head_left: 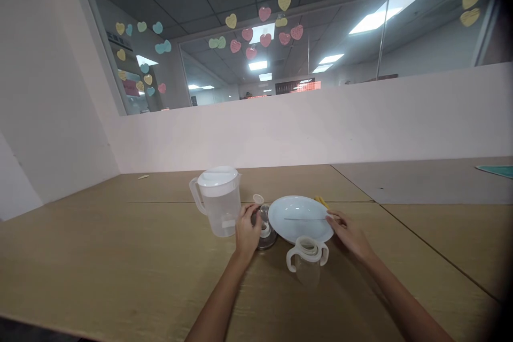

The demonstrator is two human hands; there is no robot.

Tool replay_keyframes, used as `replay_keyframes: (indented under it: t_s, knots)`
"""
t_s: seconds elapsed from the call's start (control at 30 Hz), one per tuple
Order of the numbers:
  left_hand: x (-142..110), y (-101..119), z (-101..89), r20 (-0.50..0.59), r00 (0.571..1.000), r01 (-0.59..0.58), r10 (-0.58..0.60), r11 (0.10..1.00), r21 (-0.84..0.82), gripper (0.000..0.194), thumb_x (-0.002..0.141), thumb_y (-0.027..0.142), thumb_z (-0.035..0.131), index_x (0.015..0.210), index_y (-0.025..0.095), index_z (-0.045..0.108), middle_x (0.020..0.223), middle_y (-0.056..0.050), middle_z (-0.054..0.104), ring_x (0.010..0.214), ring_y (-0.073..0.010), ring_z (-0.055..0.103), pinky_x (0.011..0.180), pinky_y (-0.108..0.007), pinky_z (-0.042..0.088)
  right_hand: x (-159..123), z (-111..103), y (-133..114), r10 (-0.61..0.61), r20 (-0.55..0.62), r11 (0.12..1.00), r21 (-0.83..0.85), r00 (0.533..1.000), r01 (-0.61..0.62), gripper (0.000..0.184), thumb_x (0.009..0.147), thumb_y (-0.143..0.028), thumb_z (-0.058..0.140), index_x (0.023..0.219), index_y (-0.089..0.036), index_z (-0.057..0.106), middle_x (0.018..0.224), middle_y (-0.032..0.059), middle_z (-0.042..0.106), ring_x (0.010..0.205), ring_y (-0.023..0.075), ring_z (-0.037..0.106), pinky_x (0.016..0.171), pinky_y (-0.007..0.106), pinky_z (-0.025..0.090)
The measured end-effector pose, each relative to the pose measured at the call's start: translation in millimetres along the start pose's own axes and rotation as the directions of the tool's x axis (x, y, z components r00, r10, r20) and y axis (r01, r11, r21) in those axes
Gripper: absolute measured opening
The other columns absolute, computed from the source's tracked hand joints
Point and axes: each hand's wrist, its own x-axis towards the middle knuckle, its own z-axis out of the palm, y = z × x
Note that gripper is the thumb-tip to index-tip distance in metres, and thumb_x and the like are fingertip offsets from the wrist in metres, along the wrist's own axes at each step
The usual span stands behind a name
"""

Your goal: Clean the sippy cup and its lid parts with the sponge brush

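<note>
The left hand [247, 228], fingers curved and part open, was at a clear piece with a dark round base [266, 240], its grip hidden behind the fingers. The right hand [348, 235] had its fingertips drawn together where a thin rod [304, 219] met the right rim of a white dish [296, 204]; whether they pinched rod or rim could not be told. The rod lay across the dish, on the tabletop [120, 256] between the hands. A two-handled cup [308, 264] stood in front, hiding part of the dish's near edge. A lidded pitcher [220, 206] crowded the left hand's outer side, a small clear ring [258, 199] showed beyond its fingertips, and something yellow [321, 202] poked out behind the dish. A green item [497, 171] lay well apart, far right.
</note>
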Motion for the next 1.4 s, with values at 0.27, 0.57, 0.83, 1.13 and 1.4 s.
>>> replay_keyframes:
  t_s: [0.27,0.57,0.83,1.13,1.4]
  knots:
    - [-10.3,32.0,4.3,0.15,0.972,-0.138,0.184,0.952,-0.272,0.007,0.08,0.016,0.051,0.084,0.02,0.055,0.103,-0.004,0.063,0.1,-0.0168,0.057,0.091,-0.033,0.043,-7.9,1.6,-1.9,-0.154,-0.091,0.938,-0.326,0.984,0.117,0.034,0.081,-0.046,0.041,0.087,-0.02,0.062,0.072,0.0022,0.062,0.062,0.0161,0.055,0.059,0.026,0.038]
    - [-16.4,38.1,12.7,0.21,0.973,0.013,0.096,0.884,-0.466,0.01,0.077,0.017,0.056,0.078,0.02,0.046,0.093,-0.003,0.065,0.093,-0.0159,0.059,0.09,-0.032,0.043,-9.0,4.3,-3.3,-0.239,-0.185,0.912,-0.38,0.953,0.155,0.032,0.08,-0.043,0.04,0.077,-0.019,0.062,0.077,0.0054,0.065,0.066,0.0183,0.057,0.058,0.027,0.037]
    - [-15.4,39.9,13.6,0.262,0.948,-0.02,0.181,0.856,-0.516,0.017,0.083,0.025,0.055,0.098,0.019,0.06,0.097,-0.004,0.067,0.089,-0.0142,0.063,0.098,-0.032,0.039,-10.8,8.7,-3.8,-0.366,-0.202,0.881,-0.39,0.909,0.268,0.039,0.082,-0.046,0.038,0.075,-0.018,0.064,0.072,0.0065,0.064,0.056,0.016,0.054,0.052,0.027,0.036]
    - [-21.9,28.1,24.0,0.297,0.941,-0.037,0.16,0.924,-0.381,0.02,0.087,0.027,0.049,0.085,0.018,0.067,0.083,-0.003,0.068,0.075,-0.0137,0.059,0.074,-0.024,0.044,-13.5,8.2,-23.8,-0.37,-0.074,0.911,-0.226,0.926,0.346,0.031,0.076,-0.042,0.048,0.068,-0.018,0.065,0.066,0.0053,0.062,0.056,0.016,0.053,0.057,0.028,0.04]
    - [-27.0,23.7,26.0,0.315,0.923,-0.142,0.219,0.958,-0.25,0.023,0.089,0.03,0.047,0.079,0.02,0.065,0.078,-0.002,0.067,0.077,-0.0163,0.056,0.074,-0.027,0.038,7.0,33.1,-103.3,-0.336,0.104,0.94,0.09,0.936,0.328,0.023,0.067,-0.04,0.057,0.067,-0.018,0.063,0.054,0.0009,0.058,0.048,0.0135,0.05,0.051,0.026,0.041]
